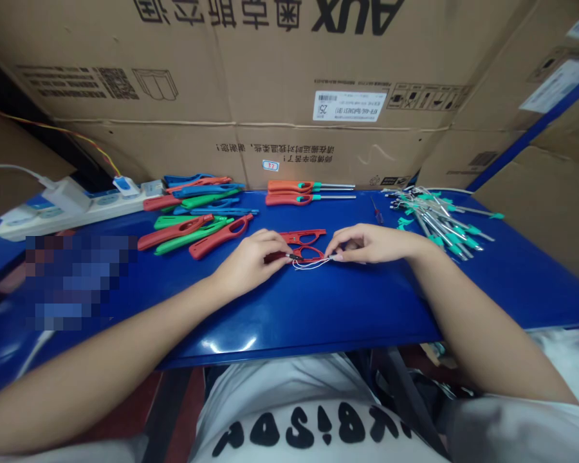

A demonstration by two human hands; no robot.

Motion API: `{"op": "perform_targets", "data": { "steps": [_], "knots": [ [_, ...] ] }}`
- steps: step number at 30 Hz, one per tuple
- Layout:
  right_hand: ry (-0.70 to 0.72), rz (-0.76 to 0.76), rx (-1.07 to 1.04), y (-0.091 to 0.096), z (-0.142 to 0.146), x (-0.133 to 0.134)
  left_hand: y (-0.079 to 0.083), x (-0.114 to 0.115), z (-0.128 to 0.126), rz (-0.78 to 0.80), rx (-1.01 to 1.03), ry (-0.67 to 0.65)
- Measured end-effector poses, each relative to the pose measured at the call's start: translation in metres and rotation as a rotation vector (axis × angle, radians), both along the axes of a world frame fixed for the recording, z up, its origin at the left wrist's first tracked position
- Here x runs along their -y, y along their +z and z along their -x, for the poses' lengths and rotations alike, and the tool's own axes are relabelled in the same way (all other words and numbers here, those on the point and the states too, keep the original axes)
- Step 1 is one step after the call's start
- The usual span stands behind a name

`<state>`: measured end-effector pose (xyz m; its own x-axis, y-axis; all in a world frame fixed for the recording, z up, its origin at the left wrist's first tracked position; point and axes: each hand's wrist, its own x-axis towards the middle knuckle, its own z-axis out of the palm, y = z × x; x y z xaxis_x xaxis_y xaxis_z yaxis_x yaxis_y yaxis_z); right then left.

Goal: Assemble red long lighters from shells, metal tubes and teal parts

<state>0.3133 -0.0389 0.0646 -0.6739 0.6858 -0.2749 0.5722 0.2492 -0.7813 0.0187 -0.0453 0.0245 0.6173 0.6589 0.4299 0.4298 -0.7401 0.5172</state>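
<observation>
My left hand (251, 260) and my right hand (367, 243) meet at the middle of the blue table (318, 308). Both are pinched on a thin white wire (311, 263) with a dark end, which lies over a red lighter half-shell (303, 243). The left fingers also press on the shell's left end. The right fingertips hold the wire's right end, just right of the shell's loop.
A heap of red, green and blue lighter shells (197, 215) lies at the back left. Two assembled orange lighters (309, 193) sit at the back centre, and metal tubes with teal tips (439, 218) at the back right. A white power strip (72, 206) lies far left. Cardboard boxes (270, 77) wall the rear.
</observation>
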Motion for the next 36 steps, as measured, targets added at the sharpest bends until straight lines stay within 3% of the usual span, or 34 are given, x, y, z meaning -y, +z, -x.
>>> {"op": "perform_targets", "data": {
  "steps": [16, 25, 36],
  "knots": [
    [-0.115, 0.033, 0.036, -0.003, -0.002, -0.003, -0.007, -0.007, -0.002, 0.019, 0.026, 0.007],
    [-0.094, -0.185, 0.112, -0.004, -0.002, -0.005, -0.007, -0.01, 0.004, -0.013, -0.004, -0.075],
    [-0.053, -0.277, 0.078, -0.002, 0.005, 0.001, -0.007, -0.009, 0.006, -0.017, -0.013, -0.078]
  ]
}}
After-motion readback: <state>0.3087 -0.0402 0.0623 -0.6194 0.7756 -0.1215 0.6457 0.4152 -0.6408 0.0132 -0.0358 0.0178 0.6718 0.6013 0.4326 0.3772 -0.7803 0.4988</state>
